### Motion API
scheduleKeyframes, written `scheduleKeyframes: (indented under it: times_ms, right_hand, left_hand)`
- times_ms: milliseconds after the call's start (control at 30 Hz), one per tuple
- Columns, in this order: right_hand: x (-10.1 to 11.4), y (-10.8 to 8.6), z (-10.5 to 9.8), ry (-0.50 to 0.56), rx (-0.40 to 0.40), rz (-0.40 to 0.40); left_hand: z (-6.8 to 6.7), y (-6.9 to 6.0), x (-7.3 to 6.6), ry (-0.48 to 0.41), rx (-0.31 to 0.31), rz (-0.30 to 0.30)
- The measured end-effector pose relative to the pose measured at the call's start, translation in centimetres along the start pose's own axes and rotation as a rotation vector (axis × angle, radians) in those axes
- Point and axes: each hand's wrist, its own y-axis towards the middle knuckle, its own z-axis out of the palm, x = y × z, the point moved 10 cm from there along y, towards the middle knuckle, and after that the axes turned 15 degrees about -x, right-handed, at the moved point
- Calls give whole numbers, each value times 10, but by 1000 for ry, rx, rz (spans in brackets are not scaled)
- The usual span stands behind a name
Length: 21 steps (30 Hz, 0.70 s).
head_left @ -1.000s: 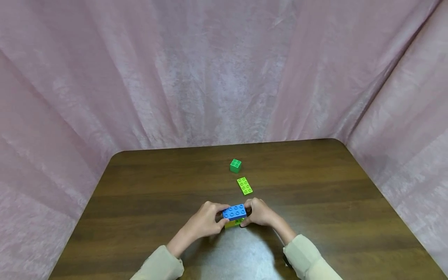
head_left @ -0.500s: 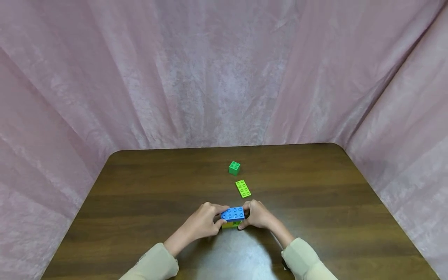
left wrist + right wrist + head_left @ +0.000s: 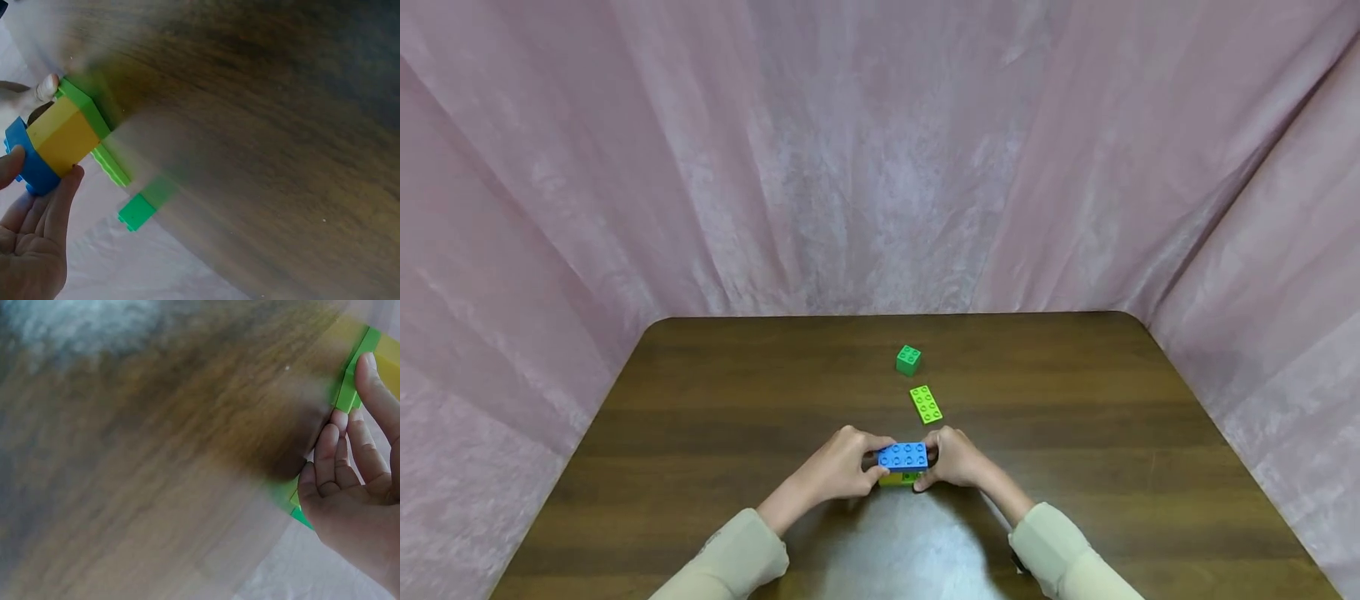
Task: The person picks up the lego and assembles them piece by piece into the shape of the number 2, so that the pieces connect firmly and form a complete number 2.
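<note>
The left hand [image 3: 842,468] [image 3: 37,250] pinches a blue eight-stud brick [image 3: 902,456] [image 3: 39,164] between thumb and fingers. Below it in the stack is a yellow brick [image 3: 891,479] [image 3: 64,134], and at the bottom a light green piece [image 3: 85,107] [image 3: 350,384] at the tabletop. From the other side the right hand [image 3: 953,458] [image 3: 359,469] holds the light green piece's end with its thumb and fingers. In the head view the blue brick covers most of what lies beneath it.
Beyond the hands, a flat lime eight-stud plate [image 3: 926,404] [image 3: 111,165] lies on the wooden table [image 3: 737,400]. A green four-stud brick [image 3: 908,360] [image 3: 136,212] stands farther back. Pink curtains [image 3: 880,167] hang behind the table.
The blue brick looks straighter to the head camera than a second ago. Both hands keep their holds, and the view has shifted slightly.
</note>
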Motion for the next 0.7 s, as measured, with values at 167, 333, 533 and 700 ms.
scheduleKeyframes:
  times_ms: [167,333,533,700]
  right_hand:
    - [0,-4,6,22,2,-32]
    - [1,-6,7,36,-7,-73]
    - [1,-4,3,34,2,-83]
    - [0,0,1,34,4,-76]
  left_hand:
    - [1,-6,7,-62,10,-38]
    - [1,-7,8,-92,11,-41]
    - [0,-2,8,-111,11,-29]
    - [-2,2,9,-105,7,-30]
